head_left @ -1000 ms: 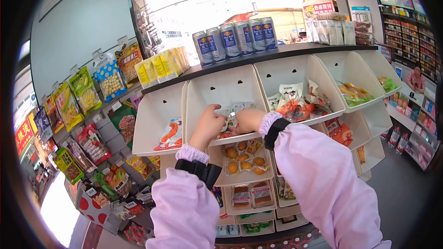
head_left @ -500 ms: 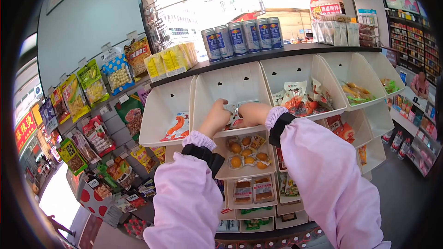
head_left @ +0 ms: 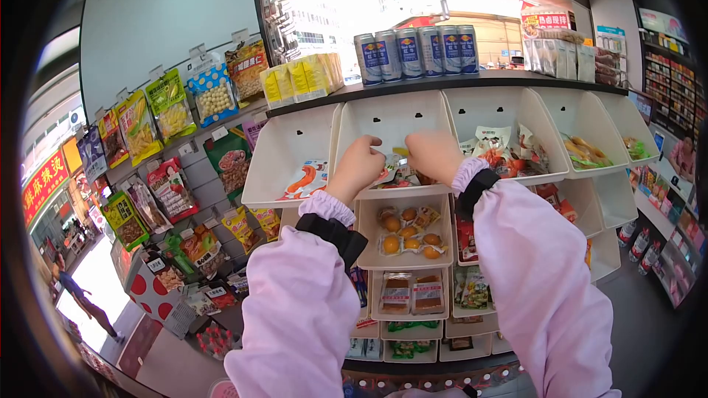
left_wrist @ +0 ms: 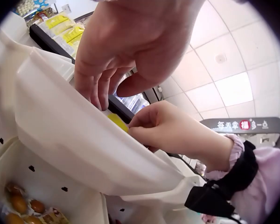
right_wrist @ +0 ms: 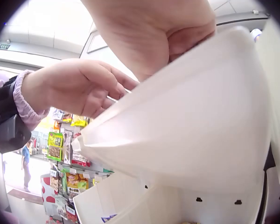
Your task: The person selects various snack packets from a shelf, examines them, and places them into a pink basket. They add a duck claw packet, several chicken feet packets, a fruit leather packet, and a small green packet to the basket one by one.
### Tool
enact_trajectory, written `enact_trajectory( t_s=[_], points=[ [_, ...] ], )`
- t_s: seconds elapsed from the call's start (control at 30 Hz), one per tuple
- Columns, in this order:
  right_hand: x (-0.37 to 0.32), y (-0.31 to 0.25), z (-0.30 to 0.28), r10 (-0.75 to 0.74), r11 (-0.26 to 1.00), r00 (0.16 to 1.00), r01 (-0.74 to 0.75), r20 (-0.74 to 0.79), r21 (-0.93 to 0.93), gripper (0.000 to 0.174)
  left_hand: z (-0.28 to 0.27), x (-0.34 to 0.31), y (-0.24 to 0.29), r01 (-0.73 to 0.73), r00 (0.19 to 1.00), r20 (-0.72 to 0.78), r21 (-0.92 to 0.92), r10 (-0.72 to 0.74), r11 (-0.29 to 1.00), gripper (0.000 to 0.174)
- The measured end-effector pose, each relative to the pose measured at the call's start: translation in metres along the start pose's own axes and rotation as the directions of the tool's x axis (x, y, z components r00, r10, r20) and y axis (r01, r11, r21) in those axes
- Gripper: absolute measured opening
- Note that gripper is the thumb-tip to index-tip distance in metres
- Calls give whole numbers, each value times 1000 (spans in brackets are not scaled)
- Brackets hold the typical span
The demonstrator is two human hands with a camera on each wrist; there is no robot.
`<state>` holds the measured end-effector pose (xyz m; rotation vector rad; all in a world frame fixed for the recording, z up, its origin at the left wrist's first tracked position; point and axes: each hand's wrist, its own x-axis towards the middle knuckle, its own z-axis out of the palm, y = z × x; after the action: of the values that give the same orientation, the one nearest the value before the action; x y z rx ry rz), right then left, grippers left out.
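Observation:
My left hand [head_left: 359, 166] hangs over the left side of a white bin [head_left: 394, 124] in the top row, fingers loosely bent. In the left wrist view its thumb stands apart from the fingers with nothing between them. Across the same bin, my right hand [head_left: 434, 156] pinches a small yellow packet [left_wrist: 117, 122] between thumb and forefinger. Most of that packet is hidden behind the bin's front wall [left_wrist: 88, 135]. Below the hands, several small shiny snack packets [head_left: 404, 175] lie on the bin floor.
Neighbouring bins hold an orange-and-white snack pack [head_left: 308, 179] and red-and-white bags [head_left: 493, 146]. Packed brown eggs [head_left: 409, 232] sit in the bin underneath. Blue-and-silver cans [head_left: 417, 53] and yellow packs [head_left: 299, 79] stand on the ledge. Hanging snack bags [head_left: 171, 107] cover the left wall.
The head view has shifted, so the shelf sits further right and slightly higher. My right hand has lifted and moved away from my left, and yellow now shows between them.

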<state>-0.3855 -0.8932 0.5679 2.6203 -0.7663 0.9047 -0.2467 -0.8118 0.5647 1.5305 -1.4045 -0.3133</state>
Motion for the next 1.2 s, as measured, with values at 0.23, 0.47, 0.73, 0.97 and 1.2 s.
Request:
enact_trajectory(
  t_s=[0.23,0.47,0.73,0.97,1.2],
  points=[
    [-10,4,-47,65,913,936,83,-345,399,15,4,-20,30,400,913,336,-635,-230,661,62],
    [-95,-37,-68,-287,918,850,375,-442,126,10,19,-60,22,332,861,422,-890,285,314,43],
    [-174,-68,-30,-224,849,933,328,-280,415,24,30,-158,-31,36,980,131,-858,151,512,45],
    [-245,-133,91,-152,-149,915,-395,374,906,52,23,-302,-135,116,991,85,-929,-104,351,49],
    [-306,-268,168,-546,-162,426,-898,721,408,24,4,-469,-215,186,849,20,-947,-528,262,44]
  ],
)
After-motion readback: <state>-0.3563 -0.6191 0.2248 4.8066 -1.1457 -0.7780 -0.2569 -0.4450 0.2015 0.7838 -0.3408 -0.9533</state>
